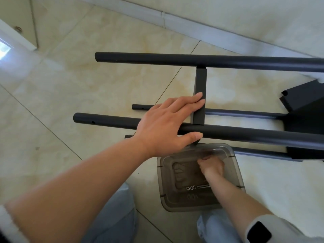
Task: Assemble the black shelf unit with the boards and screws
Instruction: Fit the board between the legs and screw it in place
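left hand steadies crossbar, right hand in tray

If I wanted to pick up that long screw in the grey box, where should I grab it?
Probably pinch the long screw around its middle shaft, coming straight down from above. It lies flat on the floor of the open grey box, beside the small washers, so the walls block the sides.

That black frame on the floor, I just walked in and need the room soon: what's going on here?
A person is putting together a black shelf frame lying on the tiled floor. Their left hand rests on a tube and the crossbar, steadying it. The right hand reaches into a grey plastic tray holding washers and a bolt.
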